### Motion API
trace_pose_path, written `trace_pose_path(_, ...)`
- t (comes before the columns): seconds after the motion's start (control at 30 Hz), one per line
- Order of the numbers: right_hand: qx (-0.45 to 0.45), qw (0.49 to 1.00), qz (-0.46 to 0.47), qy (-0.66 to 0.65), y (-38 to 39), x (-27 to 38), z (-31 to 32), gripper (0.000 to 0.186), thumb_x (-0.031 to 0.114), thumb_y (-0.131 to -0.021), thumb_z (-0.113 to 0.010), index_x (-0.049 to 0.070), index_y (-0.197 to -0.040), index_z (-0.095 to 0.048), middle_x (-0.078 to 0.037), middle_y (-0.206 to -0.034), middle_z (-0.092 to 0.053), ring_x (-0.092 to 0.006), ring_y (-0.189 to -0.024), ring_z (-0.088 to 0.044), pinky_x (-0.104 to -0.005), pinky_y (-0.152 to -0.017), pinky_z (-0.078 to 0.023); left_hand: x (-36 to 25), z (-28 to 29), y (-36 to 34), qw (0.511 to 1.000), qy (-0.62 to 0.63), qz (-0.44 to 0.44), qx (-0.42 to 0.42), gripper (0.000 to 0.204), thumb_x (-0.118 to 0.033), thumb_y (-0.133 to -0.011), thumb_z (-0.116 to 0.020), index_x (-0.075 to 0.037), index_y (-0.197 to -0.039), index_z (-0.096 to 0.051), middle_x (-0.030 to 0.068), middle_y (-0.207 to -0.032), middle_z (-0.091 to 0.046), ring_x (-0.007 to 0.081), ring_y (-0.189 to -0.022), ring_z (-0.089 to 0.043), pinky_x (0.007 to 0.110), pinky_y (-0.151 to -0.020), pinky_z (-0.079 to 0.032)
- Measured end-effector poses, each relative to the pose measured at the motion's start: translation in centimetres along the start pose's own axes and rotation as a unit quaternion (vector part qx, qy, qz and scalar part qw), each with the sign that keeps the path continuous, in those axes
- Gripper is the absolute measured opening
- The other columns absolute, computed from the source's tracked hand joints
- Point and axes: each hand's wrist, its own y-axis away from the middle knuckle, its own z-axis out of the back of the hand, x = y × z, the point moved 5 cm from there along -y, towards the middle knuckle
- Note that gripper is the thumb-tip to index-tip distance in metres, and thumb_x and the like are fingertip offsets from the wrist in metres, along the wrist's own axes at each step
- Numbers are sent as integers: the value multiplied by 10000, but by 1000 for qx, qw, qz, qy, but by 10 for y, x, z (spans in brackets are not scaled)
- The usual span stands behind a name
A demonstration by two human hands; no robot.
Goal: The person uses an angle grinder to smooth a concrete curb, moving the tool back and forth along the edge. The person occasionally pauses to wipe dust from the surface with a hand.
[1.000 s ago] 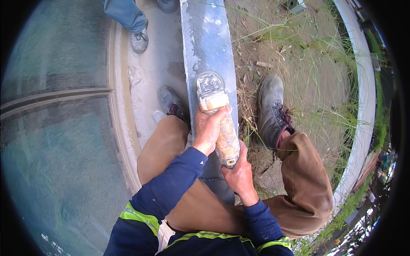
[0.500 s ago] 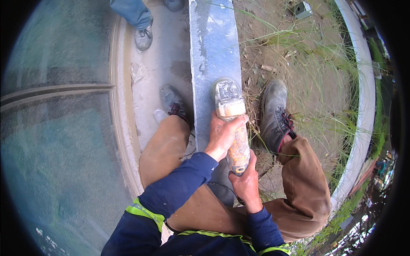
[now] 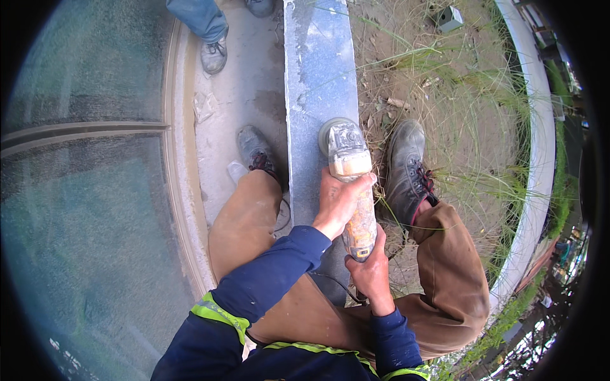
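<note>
Navy sleeves, two of them with lime bands, rise from the lower edge over two brown trouser legs. Between the knees, at the centre of the frame, one worn, dusty angle grinder lies along one long blue-grey slab; a second ago its head was further left across the slab, and now it sits nearer the right long edge. Whether its disc touches the surface cannot be told. The left hand is closed around the grinder's body just behind the head, thumb across the top; the right hand is curled about the rear end, its fingers mostly hidden underneath. Beyond the hands stand the wearer's two dark shoes, the left shoe and right shoe, one on either side of the slab. Two glass panes with one bar between them fill the left of the frame. Farther off, another person's two shoes show at the upper left, and one small grey box lies at the upper right.
</note>
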Motion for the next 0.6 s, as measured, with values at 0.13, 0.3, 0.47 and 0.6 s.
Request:
trace_pose_path(0.13,-22,1000,12,-17,12,-20,-1,902,49,-761,-727,60,-1518,-236,-330,-1135,-674,-465,-1073,-683,-487,-912,-542,19,-7,5,1000,-17,20,5,604,-150,-788,-844,24,-1202,-441,118,-1044,-631,187,-854,-654,358,-776,-565)
trace_pose_path(0.3,-11,1000,12,-25,1,-9,-7,905,56,-765,-726,63,-1523,-230,-326,-1131,-677,-467,-1067,-683,-491,-906,-544,2,-3,3,1000,5,3,-28,297,-125,-832,-787,-24,-1080,-659,54,-938,-690,144,-801,-652,341,-731,-549)
trace_pose_path(0.47,17,998,54,12,-21,26,-19,915,57,-765,-721,51,-1528,-216,-336,-1073,-684,-490,-1027,-684,-506,-881,-554,-33,21,-15,999,5,-32,-43,479,-140,-801,-808,8,-1161,-529,119,-1022,-664,195,-863,-668,367,-772,-563)
trace_pose_path(0.6,36,999,29,11,-24,36,-17,906,33,-758,-719,53,-1522,-232,-301,-1122,-680,-433,-1072,-686,-469,-911,-542,-43,25,-15,997,5,-60,-57,407,-132,-800,-808,-4,-1109,-576,103,-969,-673,189,-834,-670,358,-759,-556)
